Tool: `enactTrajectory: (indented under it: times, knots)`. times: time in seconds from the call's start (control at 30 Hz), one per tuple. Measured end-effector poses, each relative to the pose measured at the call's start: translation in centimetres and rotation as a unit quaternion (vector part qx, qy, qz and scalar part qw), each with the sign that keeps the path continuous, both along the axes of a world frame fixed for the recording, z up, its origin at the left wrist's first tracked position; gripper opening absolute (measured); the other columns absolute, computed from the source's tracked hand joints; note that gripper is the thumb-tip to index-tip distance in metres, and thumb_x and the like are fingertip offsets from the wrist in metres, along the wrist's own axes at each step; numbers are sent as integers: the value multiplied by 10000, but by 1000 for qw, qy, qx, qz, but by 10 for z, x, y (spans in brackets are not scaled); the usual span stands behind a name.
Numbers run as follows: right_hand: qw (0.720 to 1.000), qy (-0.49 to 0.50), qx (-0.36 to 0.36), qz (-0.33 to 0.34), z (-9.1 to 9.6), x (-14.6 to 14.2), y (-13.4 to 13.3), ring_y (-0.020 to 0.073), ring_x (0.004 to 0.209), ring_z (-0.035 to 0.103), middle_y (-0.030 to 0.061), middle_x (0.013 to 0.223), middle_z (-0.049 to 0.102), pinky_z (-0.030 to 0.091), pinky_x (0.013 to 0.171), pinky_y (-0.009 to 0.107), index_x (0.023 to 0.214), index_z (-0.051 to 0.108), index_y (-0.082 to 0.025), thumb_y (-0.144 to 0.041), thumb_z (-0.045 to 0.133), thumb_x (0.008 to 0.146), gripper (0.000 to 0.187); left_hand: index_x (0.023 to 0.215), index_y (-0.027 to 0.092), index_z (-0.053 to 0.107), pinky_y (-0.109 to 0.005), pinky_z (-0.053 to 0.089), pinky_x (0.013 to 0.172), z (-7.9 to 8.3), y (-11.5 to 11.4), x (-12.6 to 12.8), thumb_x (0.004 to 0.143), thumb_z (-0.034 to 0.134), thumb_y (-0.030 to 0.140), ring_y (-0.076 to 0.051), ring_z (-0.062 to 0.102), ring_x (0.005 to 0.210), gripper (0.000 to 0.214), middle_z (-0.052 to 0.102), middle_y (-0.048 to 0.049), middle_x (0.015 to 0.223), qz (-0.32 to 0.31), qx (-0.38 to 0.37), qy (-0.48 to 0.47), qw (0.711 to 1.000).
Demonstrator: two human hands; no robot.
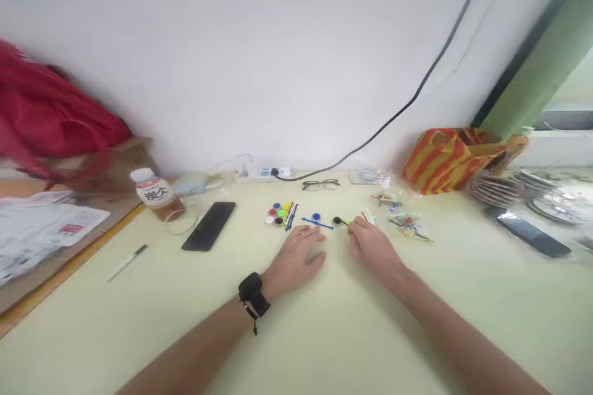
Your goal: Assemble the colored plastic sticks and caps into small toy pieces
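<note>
My left hand rests on the table with its fingers apart and nothing in it. Just beyond its fingertips lies a thin blue plastic arrow, with a blue round cap beside it. The curled fingers of my right hand pinch a thin black plastic arrow, whose far part is hidden under them. A black round cap sits at the arrow's visible end. Red, white and green slim pieces show behind the right hand.
Coloured caps and arrows lie grouped left of centre. Small clear bags of parts are to the right. Around them are glasses, a phone, a bottle, a pen, a power strip and a striped bag.
</note>
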State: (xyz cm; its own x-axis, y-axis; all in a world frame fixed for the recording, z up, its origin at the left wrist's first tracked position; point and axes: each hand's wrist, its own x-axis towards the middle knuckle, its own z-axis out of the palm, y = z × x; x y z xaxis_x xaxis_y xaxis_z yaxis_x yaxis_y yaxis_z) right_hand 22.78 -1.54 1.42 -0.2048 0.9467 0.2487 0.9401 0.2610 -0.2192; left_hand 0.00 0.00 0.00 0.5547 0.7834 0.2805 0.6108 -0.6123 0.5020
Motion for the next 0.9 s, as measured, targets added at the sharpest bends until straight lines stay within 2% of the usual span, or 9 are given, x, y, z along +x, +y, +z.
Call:
enactTrajectory:
  times: [0.1, 0.23, 0.37, 0.43, 0.57, 0.7, 0.8, 0.9]
  knots:
    - [999, -17, 21, -42, 5, 3, -1, 229, 899, 626, 98, 931, 660, 370, 747, 304, 846, 572, -183, -84, 420, 949, 209, 1259, 218, 673, -545, 380, 1199, -2, -1, -2, 938, 636, 293, -320, 424, 1426, 332, 582, -83, 1475, -3, 9, -11, 1000]
    - [997, -1, 28, -69, 10, 2, -5, 213, 753, 578, 69, 788, 629, 300, 655, 317, 733, 490, -205, -112, 425, 932, 228, 1272, 233, 664, -543, 394, 1184, -2, -2, -4, 944, 638, 305, -322, 427, 1428, 336, 589, -86, 1460, -5, 12, -25, 1000]
    - [994, 107, 6, -19, 10, -6, -9, 181, 660, 506, 18, 677, 553, 267, 630, 311, 668, 383, -213, -128, 396, 908, 254, 1307, 233, 638, -521, 417, 1156, 0, -1, -2, 927, 684, 371, -320, 461, 1392, 407, 614, -93, 1421, -13, 10, -41, 999]
    - [984, 176, -17, 20, 7, -9, -8, 174, 657, 503, 2, 655, 527, 286, 643, 302, 660, 379, -212, -132, 380, 891, 244, 1252, 246, 666, -505, 421, 1146, 1, -1, -2, 931, 687, 378, -308, 495, 1358, 348, 632, -84, 1392, -25, 14, -53, 998]
    - [955, 290, -59, 27, 4, -10, -4, 175, 640, 482, -11, 618, 472, 307, 646, 303, 642, 397, -215, -169, 363, 867, 232, 1087, 254, 710, -457, 441, 1109, 4, 0, -1, 938, 679, 304, -275, 562, 1274, 161, 687, -66, 1279, -30, -14, -102, 994]
    - [913, 398, -82, 36, 9, -5, -2, 173, 669, 448, -12, 647, 435, 309, 647, 303, 656, 406, -218, -190, 348, 844, 199, 1032, 221, 697, -384, 511, 968, 10, 1, -1, 911, 708, 302, -234, 655, 1038, 146, 723, -59, 1073, -18, -94, -171, 981]
    - [874, 468, -124, 43, 15, -5, -5, 155, 640, 384, -28, 671, 396, 265, 589, 289, 718, 421, -222, -194, 373, 823, 119, 1004, 190, 688, -319, 533, 830, 12, 4, 0, 897, 723, 315, -187, 662, 869, 168, 717, -42, 938, -27, -171, -234, 957]
    - [842, 506, -178, 59, 20, -9, -9, 137, 586, 315, -61, 640, 349, 215, 542, 277, 782, 414, -235, -210, 451, 813, 54, 1066, 168, 703, -294, 529, 728, 11, 7, 0, 849, 775, 352, -168, 651, 759, 293, 703, -36, 835, -3, -242, -286, 927]
